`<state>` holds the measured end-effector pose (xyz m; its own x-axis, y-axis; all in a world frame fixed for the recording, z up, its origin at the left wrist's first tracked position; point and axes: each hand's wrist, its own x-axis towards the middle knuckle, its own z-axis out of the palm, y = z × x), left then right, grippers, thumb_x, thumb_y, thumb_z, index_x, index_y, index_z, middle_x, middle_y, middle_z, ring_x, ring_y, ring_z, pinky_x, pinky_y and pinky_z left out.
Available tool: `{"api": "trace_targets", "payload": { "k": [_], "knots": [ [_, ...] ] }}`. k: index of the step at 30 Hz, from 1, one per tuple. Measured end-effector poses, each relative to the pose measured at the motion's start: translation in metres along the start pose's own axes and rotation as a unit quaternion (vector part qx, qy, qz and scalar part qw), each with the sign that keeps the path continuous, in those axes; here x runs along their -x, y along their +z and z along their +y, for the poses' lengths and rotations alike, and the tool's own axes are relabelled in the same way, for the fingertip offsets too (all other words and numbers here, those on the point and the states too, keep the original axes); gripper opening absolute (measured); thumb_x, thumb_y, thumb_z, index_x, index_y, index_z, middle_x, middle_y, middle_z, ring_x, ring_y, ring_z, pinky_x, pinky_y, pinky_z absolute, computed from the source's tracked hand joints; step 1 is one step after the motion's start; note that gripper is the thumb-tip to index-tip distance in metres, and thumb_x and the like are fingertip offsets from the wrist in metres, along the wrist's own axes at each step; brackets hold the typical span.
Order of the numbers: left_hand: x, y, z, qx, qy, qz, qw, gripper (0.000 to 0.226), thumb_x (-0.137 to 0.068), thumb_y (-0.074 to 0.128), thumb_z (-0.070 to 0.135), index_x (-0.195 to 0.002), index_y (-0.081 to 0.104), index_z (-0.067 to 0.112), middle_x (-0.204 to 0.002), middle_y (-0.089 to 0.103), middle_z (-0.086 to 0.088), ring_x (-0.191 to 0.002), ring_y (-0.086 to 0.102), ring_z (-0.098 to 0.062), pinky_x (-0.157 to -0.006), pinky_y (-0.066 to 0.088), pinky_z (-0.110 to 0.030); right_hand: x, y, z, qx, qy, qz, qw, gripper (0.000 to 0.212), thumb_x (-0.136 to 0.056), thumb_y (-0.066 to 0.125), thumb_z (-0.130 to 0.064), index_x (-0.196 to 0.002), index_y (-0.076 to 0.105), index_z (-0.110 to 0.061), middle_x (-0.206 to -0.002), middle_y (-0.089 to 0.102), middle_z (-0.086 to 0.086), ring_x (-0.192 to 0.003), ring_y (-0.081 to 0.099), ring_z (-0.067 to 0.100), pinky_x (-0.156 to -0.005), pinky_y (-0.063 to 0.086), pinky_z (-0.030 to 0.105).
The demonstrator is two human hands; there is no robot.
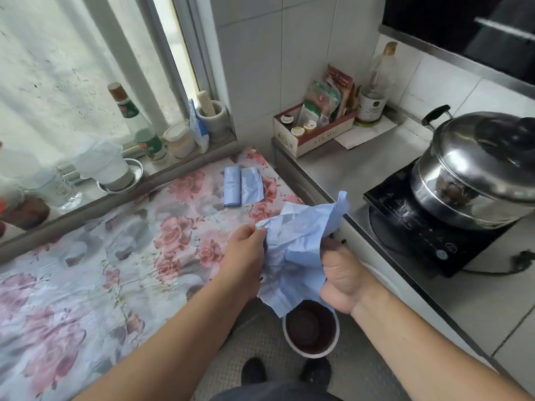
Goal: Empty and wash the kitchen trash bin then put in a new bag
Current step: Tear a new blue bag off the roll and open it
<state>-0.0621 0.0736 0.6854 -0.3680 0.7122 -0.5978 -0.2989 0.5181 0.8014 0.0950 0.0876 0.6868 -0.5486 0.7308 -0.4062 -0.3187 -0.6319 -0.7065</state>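
Observation:
A crumpled light-blue trash bag (pixel 301 241) hangs between both hands above the floor. My left hand (pixel 246 256) pinches its upper left edge. My right hand (pixel 344 273) grips its right side, fingers closed in the plastic. Directly below stands the small round trash bin (pixel 311 332), white-rimmed with a dark inside and no bag in it. A roll of blue bags (pixel 232 186), one sheet partly unrolled beside it, lies on the floral-covered surface (pixel 115 256) at the left.
A steel pot (pixel 474 172) sits on an induction cooker (pixel 428 227) on the counter at the right. A box of seasonings (pixel 315 134) and a bottle stand in the corner. Bottles and jars line the windowsill (pixel 139 134). My shoes (pixel 254 371) are near the bin.

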Motion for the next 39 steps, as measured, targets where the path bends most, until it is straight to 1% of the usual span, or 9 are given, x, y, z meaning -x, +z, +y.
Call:
{"api": "trace_targets", "payload": {
  "k": [4,10,16,22,26,31,33,36,39],
  "knots": [
    [-0.012,-0.024,-0.005,0.017,-0.008,-0.001,1.000,0.018,-0.101,0.051,0.017,-0.103,0.067,0.008,-0.106,0.071,-0.021,-0.089,0.069,-0.031,-0.079,0.061,-0.047,0.000,0.004,0.007,-0.004,-0.013,0.028,1.000,0.031,-0.082,0.069,-0.007,-0.112,0.075,-0.009,-0.118,0.071,0.022,-0.105,0.068,0.038,-0.089,0.056,0.049],
    [-0.034,-0.069,-0.012,0.004,0.002,0.021,1.000,0.020,-0.099,0.049,0.012,-0.081,0.059,0.013,-0.079,0.058,-0.011,-0.063,0.060,-0.025,-0.044,0.052,-0.034,0.006,0.001,0.014,0.003,-0.057,0.111,0.992,0.029,-0.079,0.065,0.001,-0.064,0.074,-0.022,-0.078,0.073,0.007,-0.076,0.067,0.022,-0.072,0.053,0.034],
    [-0.049,-0.100,-0.019,-0.050,-0.004,0.021,0.999,0.030,-0.099,0.052,0.019,-0.071,0.062,0.024,-0.085,0.054,-0.012,-0.071,0.057,-0.029,-0.046,0.054,-0.040,0.012,-0.004,0.027,0.016,-0.051,0.196,0.979,0.019,-0.090,0.059,0.004,-0.081,0.051,-0.011,-0.081,0.069,0.011,-0.075,0.065,0.024,-0.070,0.053,0.040],
    [-0.045,-0.105,-0.016,-0.062,0.014,0.021,0.998,0.043,-0.101,0.051,0.020,-0.062,0.066,0.030,-0.084,0.056,-0.012,-0.071,0.058,-0.027,-0.051,0.057,-0.044,0.023,-0.009,0.031,-0.007,-0.023,0.202,0.979,0.021,-0.077,0.069,-0.004,-0.090,0.053,-0.010,-0.092,0.066,0.015,-0.080,0.064,0.024,-0.069,0.052,0.035],
    [-0.039,-0.095,-0.015,0.071,-0.061,-0.017,0.995,0.023,-0.104,0.051,0.019,-0.093,0.071,0.016,-0.086,0.074,-0.018,-0.067,0.072,-0.035,-0.059,0.059,-0.053,0.030,-0.016,0.027,-0.186,0.027,0.148,0.971,0.031,-0.082,0.067,-0.019,-0.111,0.067,-0.007,-0.100,0.071,0.012,-0.082,0.068,0.020,-0.068,0.059,0.028],
    [-0.018,-0.069,-0.030,0.156,-0.140,-0.104,0.972,0.041,-0.103,0.051,0.023,-0.131,0.061,-0.005,-0.134,0.063,-0.028,-0.125,0.060,-0.041,-0.115,0.041,-0.053,0.037,-0.023,0.046,-0.225,0.111,0.096,0.963,0.068,-0.067,0.087,-0.043,-0.125,0.066,-0.014,-0.114,0.071,0.013,-0.091,0.069,0.026,-0.066,0.058,0.034],
    [-0.012,-0.058,-0.036,0.167,-0.152,-0.107,0.968,0.038,-0.104,0.051,0.022,-0.131,0.062,-0.003,-0.133,0.065,-0.024,-0.116,0.065,-0.036,-0.115,0.041,-0.048,0.041,-0.026,0.044,-0.206,0.105,0.042,0.972,0.089,-0.052,0.096,-0.045,-0.131,0.063,-0.019,-0.120,0.068,0.012,-0.095,0.065,0.024,-0.066,0.054,0.032],
    [-0.008,-0.047,-0.042,0.202,-0.192,-0.102,0.955,0.039,-0.103,0.051,0.017,-0.136,0.057,-0.003,-0.124,0.065,-0.022,-0.115,0.062,-0.032,-0.117,0.038,-0.046,0.051,-0.035,0.027,-0.138,0.090,-0.050,0.985,0.088,-0.056,0.097,-0.026,-0.136,0.059,-0.016,-0.133,0.063,0.012,-0.110,0.064,0.027,-0.077,0.055,0.034],
    [-0.002,-0.038,-0.033,0.256,-0.234,-0.097,0.933,0.032,-0.100,0.050,0.006,-0.129,0.057,-0.006,-0.107,0.066,-0.019,-0.104,0.067,-0.030,-0.111,0.046,-0.040,0.062,-0.037,0.006,0.207,0.058,-0.109,0.970,0.072,-0.071,0.081,-0.005,-0.137,0.054,-0.016,-0.131,0.066,0.001,-0.121,0.061,0.018,-0.097,0.051,0.034]
  ]
}}
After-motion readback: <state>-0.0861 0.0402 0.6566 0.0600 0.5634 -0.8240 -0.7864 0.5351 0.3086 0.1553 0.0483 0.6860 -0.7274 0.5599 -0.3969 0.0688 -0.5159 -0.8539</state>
